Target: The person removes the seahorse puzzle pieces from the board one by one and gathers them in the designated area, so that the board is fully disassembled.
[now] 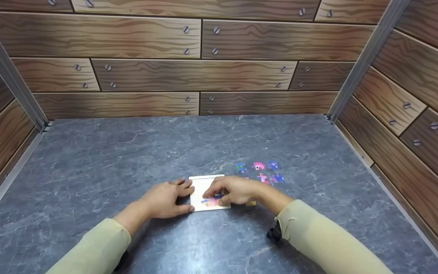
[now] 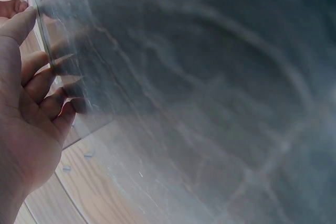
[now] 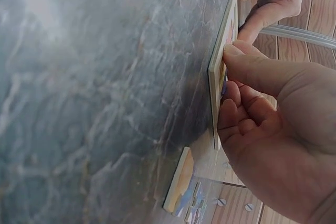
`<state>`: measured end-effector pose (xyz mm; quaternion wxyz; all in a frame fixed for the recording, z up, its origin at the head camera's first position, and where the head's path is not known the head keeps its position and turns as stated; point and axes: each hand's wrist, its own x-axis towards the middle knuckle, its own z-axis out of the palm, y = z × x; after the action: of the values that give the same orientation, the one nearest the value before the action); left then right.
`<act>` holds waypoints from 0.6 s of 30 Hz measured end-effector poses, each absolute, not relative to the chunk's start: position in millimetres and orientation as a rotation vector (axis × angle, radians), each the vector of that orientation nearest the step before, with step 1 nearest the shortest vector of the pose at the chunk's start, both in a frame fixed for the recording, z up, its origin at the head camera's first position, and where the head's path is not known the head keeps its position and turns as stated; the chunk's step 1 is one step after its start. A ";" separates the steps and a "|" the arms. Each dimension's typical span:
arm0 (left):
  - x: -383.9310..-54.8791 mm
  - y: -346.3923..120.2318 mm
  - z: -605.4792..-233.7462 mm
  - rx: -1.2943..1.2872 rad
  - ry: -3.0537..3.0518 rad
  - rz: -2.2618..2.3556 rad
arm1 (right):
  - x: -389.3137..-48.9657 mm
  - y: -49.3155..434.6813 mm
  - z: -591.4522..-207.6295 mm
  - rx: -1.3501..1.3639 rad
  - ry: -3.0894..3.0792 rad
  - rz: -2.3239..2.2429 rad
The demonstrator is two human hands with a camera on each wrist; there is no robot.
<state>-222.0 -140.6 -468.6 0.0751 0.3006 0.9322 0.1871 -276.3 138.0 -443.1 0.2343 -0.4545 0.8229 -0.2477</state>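
Note:
A white puzzle tray (image 1: 200,187) lies flat on the table. Joined puzzle pieces (image 1: 211,202), pink and blue, fill part of its lower side. At the tray's left edge rests my left hand (image 1: 165,198), thumb by the lower corner and fingers spread higher up. Over the tray's right half, my right hand (image 1: 238,190) pinches a small bluish puzzle piece (image 3: 224,86) against the board, mostly hidden by the fingers. In the left wrist view, the left hand's fingertips (image 2: 39,61) touch the tray's edge.
Several loose pieces lie right of the tray, among them a pink one (image 1: 258,166) and a blue one (image 1: 277,178). A yellowish piece (image 1: 251,203) lies partly under the right wrist. Wood-patterned walls (image 1: 146,76) enclose the grey marbled table (image 1: 127,148).

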 end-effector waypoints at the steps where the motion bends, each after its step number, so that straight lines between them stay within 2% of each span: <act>1: -222.0 -140.8 -468.5 0.901 2.795 0.559 | -276.6 138.1 -443.0 -1.259 2.254 -0.671; 18: -221.4 -140.8 -468.3 0.892 2.791 0.570 | -278.6 137.2 -444.1 -1.167 2.230 -0.706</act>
<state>-221.4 -140.8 -468.3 0.0782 0.2978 0.9322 0.1903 -278.6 137.2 -444.1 0.2605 -0.4309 0.8237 -0.2609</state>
